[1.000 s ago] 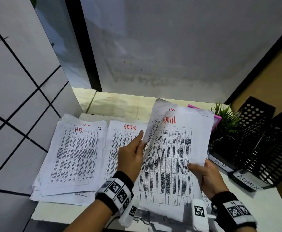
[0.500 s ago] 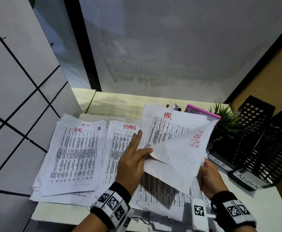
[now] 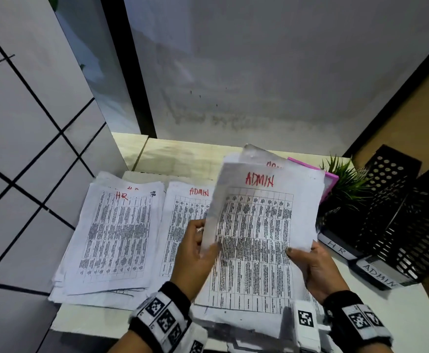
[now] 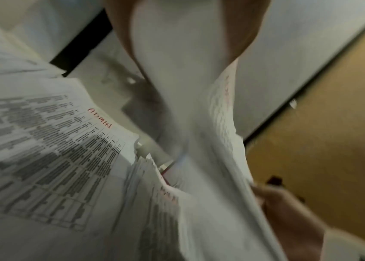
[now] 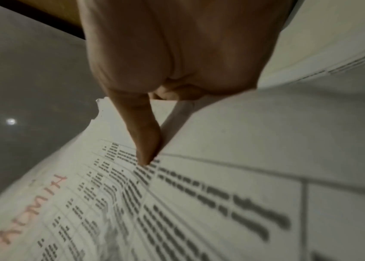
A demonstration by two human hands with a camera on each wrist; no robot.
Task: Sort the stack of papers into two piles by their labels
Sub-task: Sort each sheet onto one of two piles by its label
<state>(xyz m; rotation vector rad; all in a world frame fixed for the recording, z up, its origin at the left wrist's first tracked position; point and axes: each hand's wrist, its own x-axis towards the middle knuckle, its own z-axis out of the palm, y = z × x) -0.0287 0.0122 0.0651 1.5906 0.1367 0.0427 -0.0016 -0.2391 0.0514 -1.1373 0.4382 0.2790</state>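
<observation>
An HR pile point(image 3: 116, 238) lies at the desk's left, with an ADMIN pile point(image 3: 182, 215) point(image 4: 65, 141) beside it. To their right is the unsorted stack, whose top sheet point(image 3: 259, 238) point(image 5: 132, 203) is marked ADMIN in red. My left hand point(image 3: 198, 248) pinches that sheet's curled-up left edge; its fingers point(image 4: 123, 35) wrap the paper in the left wrist view. My right hand point(image 3: 310, 266) grips the stack's right edge, with the thumb point(image 5: 146, 141) pressed on the printed table. Lower sheets are hidden.
Two black mesh trays stand at the right, labelled HR point(image 3: 340, 248) and ADMIN point(image 3: 379, 276). A small green plant point(image 3: 343, 182) and a pink object point(image 3: 329, 178) sit behind the stack. A tiled wall borders the left, and a grey wall closes the back.
Half a second ago the ADMIN sheet was folded over to the right, baring an HR sheet. Now it lies face up over the stack again, with its left edge in my left hand.
</observation>
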